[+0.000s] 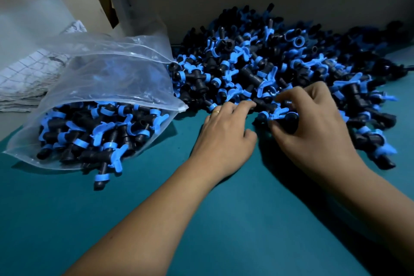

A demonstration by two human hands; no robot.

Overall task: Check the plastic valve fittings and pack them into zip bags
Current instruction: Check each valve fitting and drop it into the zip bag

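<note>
The pile of valve fittings [280, 63] occupies the upper right of the tabletop [201, 219]; the part-filled zip bag [100, 101] lies at left. At centre, the left hand [226, 136] has its fingers curled into the pile edge, and the right hand [313, 127] pinches one fitting [289, 117].

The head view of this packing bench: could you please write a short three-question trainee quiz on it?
1. True or false: the clear plastic zip bag holds black-and-blue plastic valve fittings.
2. Which hand wears a gold ring? A left B right
3. Fill in: the loose pile of fittings lies on a ____ mat.

Key: 1 true; 2 A; 3 teal. The right grip curls round one black fitting.
</note>
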